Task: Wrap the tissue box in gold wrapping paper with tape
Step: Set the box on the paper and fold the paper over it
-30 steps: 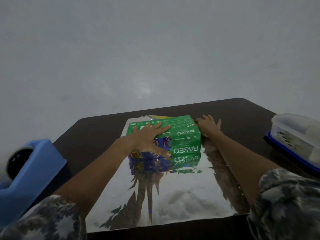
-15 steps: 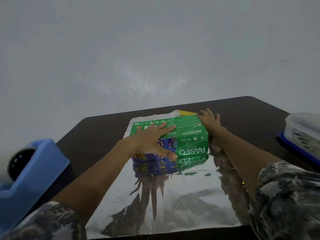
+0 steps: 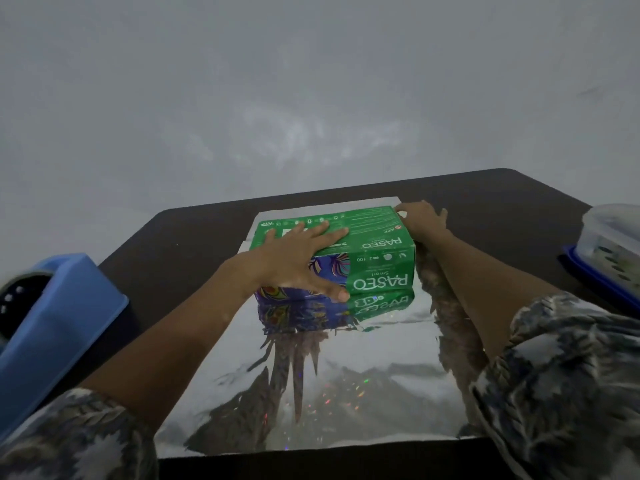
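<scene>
A green and blue Paseo tissue box [image 3: 377,268] lies on a shiny reflective sheet of wrapping paper [image 3: 363,386], towards the sheet's far end. My left hand [image 3: 298,258] lies flat on the box's top, fingers straight and spread. Its thumb reaches down the near face. My right hand [image 3: 420,220] rests over the box's far right corner, fingers draped past the edge. A narrow strip of paper shows beyond the box.
The sheet lies on a dark table [image 3: 180,244]. A blue tape dispenser [image 3: 59,323] stands at the left edge. A clear plastic container with a blue lid [image 3: 613,244] sits at the right. A grey wall rises behind the table.
My right hand has moved from the paper beside the box up onto the box's far right corner. My left hand stays pressed on the top.
</scene>
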Tool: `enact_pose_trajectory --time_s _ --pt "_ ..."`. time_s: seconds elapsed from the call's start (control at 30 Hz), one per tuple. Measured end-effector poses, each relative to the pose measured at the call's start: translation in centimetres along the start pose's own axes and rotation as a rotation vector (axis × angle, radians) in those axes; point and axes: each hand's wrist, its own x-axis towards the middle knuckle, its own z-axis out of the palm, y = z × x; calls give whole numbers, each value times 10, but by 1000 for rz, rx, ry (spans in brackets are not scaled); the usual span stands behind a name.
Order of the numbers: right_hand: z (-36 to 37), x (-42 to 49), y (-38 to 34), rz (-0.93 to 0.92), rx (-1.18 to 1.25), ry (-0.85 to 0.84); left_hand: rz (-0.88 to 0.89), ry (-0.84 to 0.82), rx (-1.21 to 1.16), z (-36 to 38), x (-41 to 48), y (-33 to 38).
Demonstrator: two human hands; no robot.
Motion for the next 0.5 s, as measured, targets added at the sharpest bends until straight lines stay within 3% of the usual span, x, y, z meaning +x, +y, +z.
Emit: enact_pose_trajectory --time_s 0.17,0.3,0.4,0.5 --pt "-11 -17 2 101 -33 18 -5 14 20 0 1 2" --pt "-39 -42 1 265 149 216 -3 28 22 -2 -1 3" --pt "-52 -73 -5 156 325 315 8 48 7 -1 -1 2" --pt "-44 -108 -9 16 212 139 9 76 27 1 -2 3"
